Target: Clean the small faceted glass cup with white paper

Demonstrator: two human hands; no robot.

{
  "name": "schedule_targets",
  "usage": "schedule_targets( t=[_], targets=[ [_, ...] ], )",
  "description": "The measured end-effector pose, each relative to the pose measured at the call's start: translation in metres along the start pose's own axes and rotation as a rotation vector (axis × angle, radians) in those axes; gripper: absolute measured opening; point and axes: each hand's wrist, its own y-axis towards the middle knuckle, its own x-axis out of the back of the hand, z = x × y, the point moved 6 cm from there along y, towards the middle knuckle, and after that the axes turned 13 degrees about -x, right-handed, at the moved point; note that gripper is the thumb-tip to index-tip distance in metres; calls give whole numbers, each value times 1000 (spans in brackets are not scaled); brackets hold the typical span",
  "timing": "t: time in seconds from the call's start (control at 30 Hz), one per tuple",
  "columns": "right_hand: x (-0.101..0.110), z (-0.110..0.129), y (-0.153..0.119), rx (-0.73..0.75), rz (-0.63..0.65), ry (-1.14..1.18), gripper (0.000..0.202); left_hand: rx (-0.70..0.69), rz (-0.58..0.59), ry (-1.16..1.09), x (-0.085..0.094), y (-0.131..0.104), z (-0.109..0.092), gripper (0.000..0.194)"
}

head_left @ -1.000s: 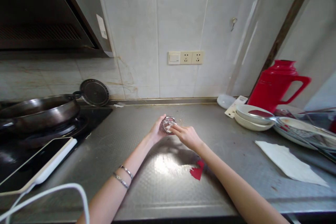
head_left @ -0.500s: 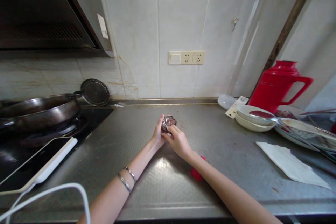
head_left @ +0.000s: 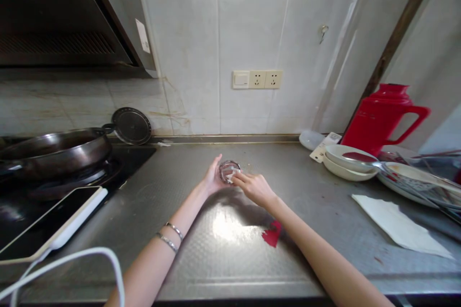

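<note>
While right (head_left: 256, 188) pinches tissue (head_left: 231, 176), left (head_left: 212, 180) cups glass (head_left: 223, 171)

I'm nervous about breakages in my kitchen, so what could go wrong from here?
The small round vessel could slip from the left hand and hit the metal counter, as it looks smooth and is being handled with both hands. The white wad in the right hand might shed bits inside it. The white cable loops near the left forearm, so a snag could tug the phone.
</note>
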Motion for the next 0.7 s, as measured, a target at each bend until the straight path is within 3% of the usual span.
schedule_targets(
  t=[0.1,0.23,0.4,0.57,0.7],
  targets=[
    [1,-3,1,-46,4,37,30,-38,-68,28,3,5,5,43],
    [-7,-4,2,-204,21,235,38,-199,-159,-14,5,10,7,32],
    [-19,10,5,-316,12,741,43,-399,-212,2,10,9,4,29],
    [-23,18,9,-512,220,1451,25,-556,-230,96,8,6,4,37],
    [-14,8,10,-649,162,1673,17,-590,-230,177,3,6,9,36]
  ],
)
